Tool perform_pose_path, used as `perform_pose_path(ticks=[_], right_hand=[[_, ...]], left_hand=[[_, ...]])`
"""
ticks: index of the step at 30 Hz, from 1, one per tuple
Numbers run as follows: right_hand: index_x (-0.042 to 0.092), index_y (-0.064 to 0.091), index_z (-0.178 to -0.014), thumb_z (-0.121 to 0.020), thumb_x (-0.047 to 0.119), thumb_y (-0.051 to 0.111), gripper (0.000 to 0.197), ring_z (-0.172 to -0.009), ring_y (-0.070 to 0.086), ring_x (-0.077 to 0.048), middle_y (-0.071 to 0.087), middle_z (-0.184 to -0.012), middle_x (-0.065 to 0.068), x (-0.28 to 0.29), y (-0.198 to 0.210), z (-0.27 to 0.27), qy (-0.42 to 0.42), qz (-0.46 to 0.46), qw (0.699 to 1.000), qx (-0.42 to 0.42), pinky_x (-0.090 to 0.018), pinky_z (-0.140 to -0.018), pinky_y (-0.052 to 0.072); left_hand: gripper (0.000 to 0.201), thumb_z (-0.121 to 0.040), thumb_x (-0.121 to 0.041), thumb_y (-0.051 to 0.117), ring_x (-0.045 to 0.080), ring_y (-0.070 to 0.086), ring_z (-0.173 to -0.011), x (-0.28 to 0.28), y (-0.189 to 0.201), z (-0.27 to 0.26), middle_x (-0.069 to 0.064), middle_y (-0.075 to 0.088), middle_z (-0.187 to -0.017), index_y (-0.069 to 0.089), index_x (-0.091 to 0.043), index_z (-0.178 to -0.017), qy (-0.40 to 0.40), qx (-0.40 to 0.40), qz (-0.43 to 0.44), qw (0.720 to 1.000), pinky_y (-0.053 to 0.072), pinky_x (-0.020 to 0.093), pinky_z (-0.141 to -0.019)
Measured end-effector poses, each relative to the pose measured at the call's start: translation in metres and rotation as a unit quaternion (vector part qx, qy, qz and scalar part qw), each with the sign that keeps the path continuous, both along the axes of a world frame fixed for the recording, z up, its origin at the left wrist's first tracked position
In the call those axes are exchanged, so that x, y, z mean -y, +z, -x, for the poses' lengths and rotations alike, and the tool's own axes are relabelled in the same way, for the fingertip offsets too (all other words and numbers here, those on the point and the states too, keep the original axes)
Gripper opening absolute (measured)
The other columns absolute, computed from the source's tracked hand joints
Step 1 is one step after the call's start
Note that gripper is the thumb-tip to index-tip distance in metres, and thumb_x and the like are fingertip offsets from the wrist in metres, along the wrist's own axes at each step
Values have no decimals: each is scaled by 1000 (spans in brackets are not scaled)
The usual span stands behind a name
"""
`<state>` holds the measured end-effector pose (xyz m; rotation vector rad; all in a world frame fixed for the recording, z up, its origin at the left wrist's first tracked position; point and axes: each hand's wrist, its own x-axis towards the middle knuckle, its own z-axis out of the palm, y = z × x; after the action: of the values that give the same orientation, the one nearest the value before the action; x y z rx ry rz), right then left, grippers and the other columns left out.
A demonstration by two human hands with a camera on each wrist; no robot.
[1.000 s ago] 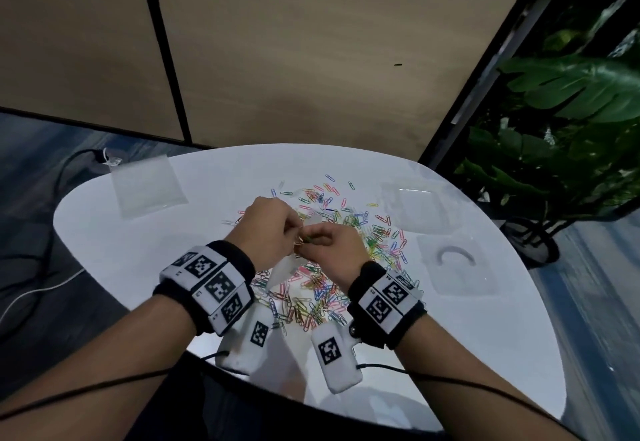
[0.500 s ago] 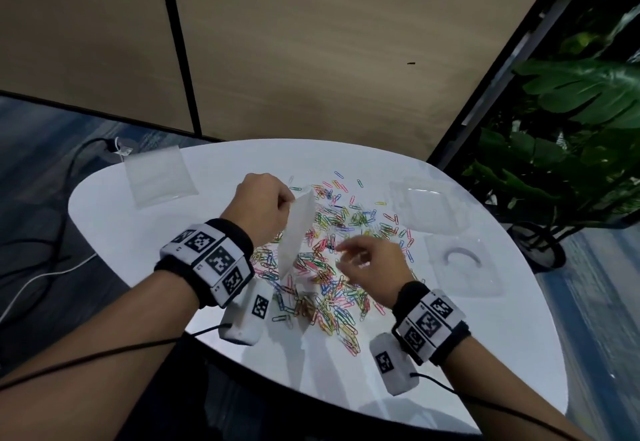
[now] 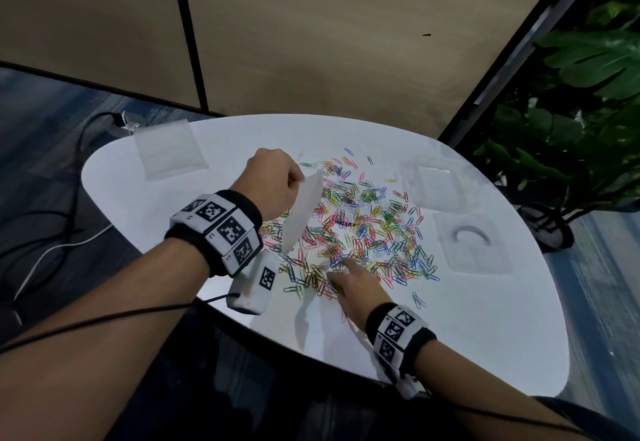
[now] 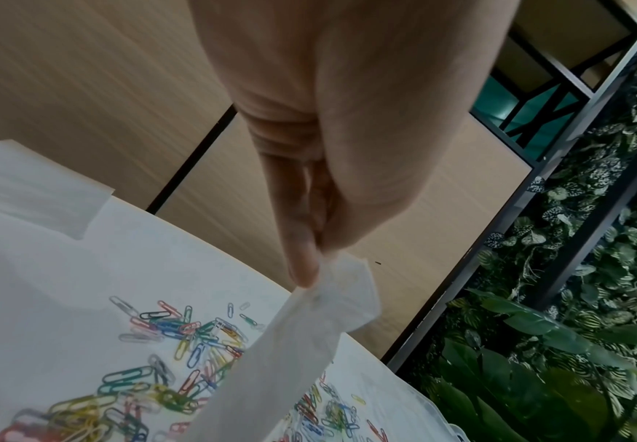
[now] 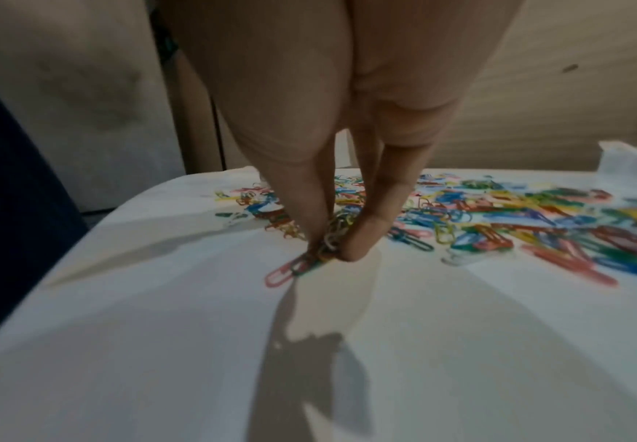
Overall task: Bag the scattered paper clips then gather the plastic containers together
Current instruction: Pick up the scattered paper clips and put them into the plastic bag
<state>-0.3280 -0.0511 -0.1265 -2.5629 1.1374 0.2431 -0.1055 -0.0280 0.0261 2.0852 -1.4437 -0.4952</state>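
Bagging barely begun; containers not yet gathered.
Left hand (image 3: 273, 184) pinches the small bag (image 3: 301, 213) above the tabletop (image 3: 450, 336); right hand (image 3: 353, 284) pinches a few paper clips (image 5: 328, 239) at the pile's near edge; plastic containers (image 3: 472, 244) sit right.

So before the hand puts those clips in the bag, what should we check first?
1. Left hand holds the small bag off the table: ok.
2. Bag mouth open wide enough for clips: cannot tell.
3. Right hand pinches a small bunch of paper clips at the near edge of the pile: ok.
4. Bunch lifted off the white table: not ok, fingertips are still down on it.
5. A pink clip sticks out below the pinch and might drop: cannot tell.
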Motion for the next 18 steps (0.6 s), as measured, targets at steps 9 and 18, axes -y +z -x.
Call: perform_pose_path(ticks=[9, 18], right_hand=[[13, 78, -92, -87, 13, 68, 11, -74, 64, -15, 70, -84, 0, 36, 19, 10, -163, -61, 980, 91, -19, -73, 54], [-6, 68, -107, -85, 0, 68, 23, -88, 73, -20, 72, -101, -15, 65, 101, -5, -345, -439, 669, 491, -21, -75, 58]], left_hand=[[24, -90, -5, 58, 23, 71, -87, 0, 0, 2, 9, 77, -101, 79, -7, -103, -4, -1, -11, 1000, 56, 28, -85], [23, -92, -8, 59, 25, 70, -93, 6, -3, 17, 10, 76, -102, 78, -8, -105, -19, 2, -30, 999, 55, 28, -85]])
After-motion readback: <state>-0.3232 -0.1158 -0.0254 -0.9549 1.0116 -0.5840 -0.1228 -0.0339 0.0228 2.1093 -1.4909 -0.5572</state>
